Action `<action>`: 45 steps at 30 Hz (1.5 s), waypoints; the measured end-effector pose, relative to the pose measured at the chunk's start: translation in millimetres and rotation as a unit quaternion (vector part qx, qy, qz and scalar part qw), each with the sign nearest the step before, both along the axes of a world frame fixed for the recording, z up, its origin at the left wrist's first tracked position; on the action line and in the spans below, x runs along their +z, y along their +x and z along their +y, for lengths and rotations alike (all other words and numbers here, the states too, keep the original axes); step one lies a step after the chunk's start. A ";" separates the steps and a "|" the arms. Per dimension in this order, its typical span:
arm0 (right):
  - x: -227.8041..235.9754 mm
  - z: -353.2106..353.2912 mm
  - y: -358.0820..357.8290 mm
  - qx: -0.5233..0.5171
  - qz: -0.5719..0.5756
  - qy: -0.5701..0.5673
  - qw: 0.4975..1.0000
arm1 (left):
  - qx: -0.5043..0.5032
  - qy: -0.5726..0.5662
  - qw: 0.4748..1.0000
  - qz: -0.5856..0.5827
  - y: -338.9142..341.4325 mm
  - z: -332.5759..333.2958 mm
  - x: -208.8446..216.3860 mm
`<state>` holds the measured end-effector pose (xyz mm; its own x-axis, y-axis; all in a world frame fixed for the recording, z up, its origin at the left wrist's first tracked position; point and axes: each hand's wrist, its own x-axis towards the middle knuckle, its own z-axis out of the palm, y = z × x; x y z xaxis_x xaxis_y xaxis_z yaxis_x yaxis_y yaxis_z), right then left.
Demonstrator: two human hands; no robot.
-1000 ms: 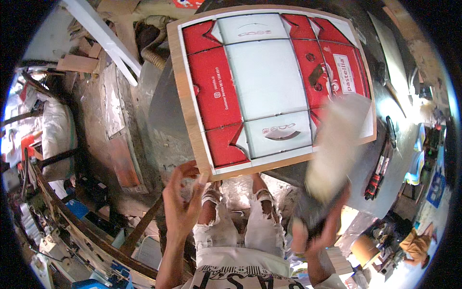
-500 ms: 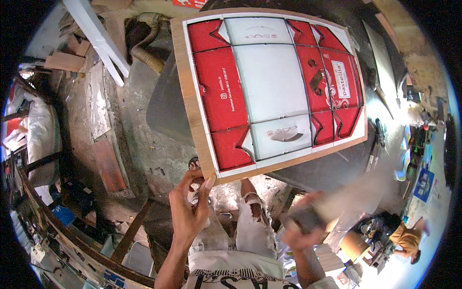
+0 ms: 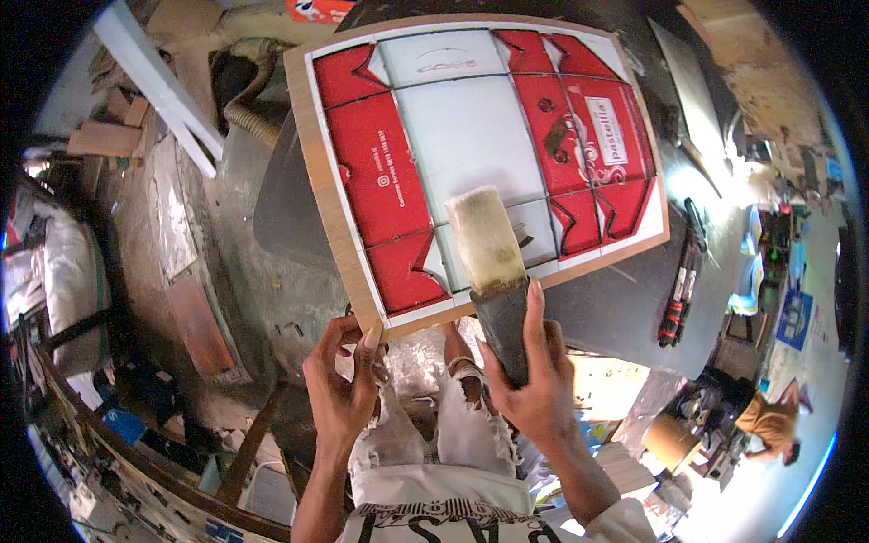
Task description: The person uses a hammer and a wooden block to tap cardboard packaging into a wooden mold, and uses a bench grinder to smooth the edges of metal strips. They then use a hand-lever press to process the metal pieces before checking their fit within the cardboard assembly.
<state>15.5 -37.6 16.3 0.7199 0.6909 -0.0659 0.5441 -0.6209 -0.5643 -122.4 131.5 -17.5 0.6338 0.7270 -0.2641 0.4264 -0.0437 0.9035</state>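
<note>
A wooden die-cutting board [image 3: 319,172] carries thin dark blades set around a red and white printed carton layout. My left hand [image 3: 344,376] pinches the board's near left corner between thumb and fingers. In my right hand [image 3: 539,380] is a wide flat brush [image 3: 487,237] with a dark handle and a pale yellowish head. That head lies over the near middle of the printed layout and hides part of it. Whether it touches the board, I cannot tell.
Beneath the board is a dark tabletop [image 3: 606,312]. A tool with red and black handles [image 3: 677,303] lies on it at right. A ridged hose [image 3: 249,118] and white posts [image 3: 163,86] stand at far left. Another person in a brown top [image 3: 769,421] is at lower right.
My right hand has swung the brush from the lower right, where it was blurred, to over the board. The board and my left hand appear slightly further left.
</note>
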 end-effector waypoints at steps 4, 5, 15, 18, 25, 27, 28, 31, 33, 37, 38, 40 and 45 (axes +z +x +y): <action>39.9 -33.9 5.9 -0.141 0.068 0.107 0.982 | 0.001 -0.073 0.997 0.014 6.6 5.8 2.7; 47.3 -39.2 9.1 -0.211 0.056 0.120 0.968 | 0.012 -0.112 0.994 -0.009 4.9 8.5 -0.1; 118.3 -113.9 85.2 -0.267 -0.108 0.032 0.957 | -0.045 -0.305 0.951 -0.030 8.3 -112.9 -24.6; 62.2 -106.4 125.9 -0.296 -0.130 0.317 0.892 | -0.024 -0.356 0.931 -0.072 32.9 -157.5 -32.4; 80.9 -70.0 129.3 -0.223 -0.072 0.347 0.908 | -0.033 -0.325 0.942 -0.076 58.3 -183.0 -45.6; 90.8 -64.2 129.7 -0.194 -0.004 0.483 0.854 | -0.036 -0.315 0.944 -0.090 58.9 -185.1 -43.5; 91.3 -58.6 134.1 -0.179 0.009 0.512 0.840 | -0.036 -0.320 0.943 -0.087 60.7 -184.5 -40.5; 79.9 -50.2 132.5 -0.168 0.032 0.546 0.820 | -0.034 -0.336 0.938 -0.080 63.4 -184.0 -35.7; 70.6 -41.2 138.5 -0.158 0.056 0.568 0.806 | -0.042 -0.344 0.935 -0.083 62.0 -184.6 -38.8; 57.7 -29.0 132.9 -0.176 0.087 0.598 0.777 | -0.064 -0.325 0.941 -0.066 56.2 -185.0 -46.5; 61.4 -31.7 130.1 -0.187 0.099 0.587 0.782 | -0.055 -0.329 0.939 -0.078 54.7 -186.0 -45.9; 65.9 -36.0 138.8 -0.145 0.158 0.595 0.775 | -0.046 -0.334 0.937 -0.087 51.5 -187.9 -47.3; 102.0 -56.6 128.2 -0.132 0.069 0.561 0.814 | -0.032 -0.352 0.931 -0.085 61.5 -183.8 -43.9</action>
